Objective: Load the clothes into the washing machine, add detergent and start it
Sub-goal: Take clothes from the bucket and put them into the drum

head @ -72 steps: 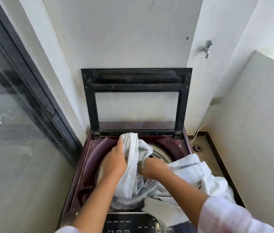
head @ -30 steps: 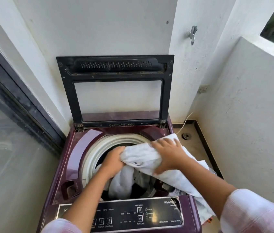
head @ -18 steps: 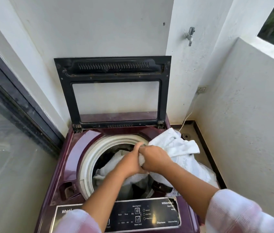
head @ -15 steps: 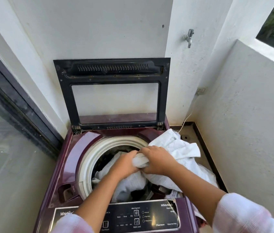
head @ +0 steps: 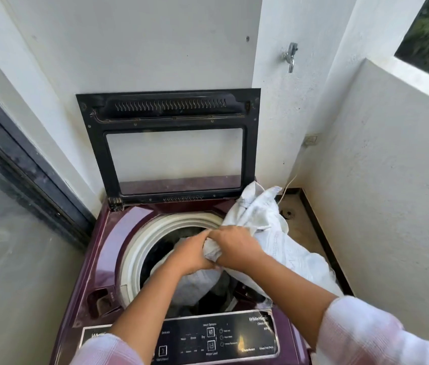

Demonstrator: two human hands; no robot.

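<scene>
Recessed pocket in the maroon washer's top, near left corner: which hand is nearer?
Left. The left hand grips the white cloth over the white-rimmed drum, right of the recessed pocket; the right hand grips it too, farther right.

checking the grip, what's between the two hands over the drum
A bunched fold of white cloth, gripped by left hand and right hand; head view.

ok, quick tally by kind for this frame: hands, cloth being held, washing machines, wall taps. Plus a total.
hands: 2, left hand and right hand, both gripping the cloth
white cloth held over the drum: 1
washing machine, lid up: 1
wall tap: 1
Total: 5
Darker laundry in the drum is too hidden to count.
</scene>
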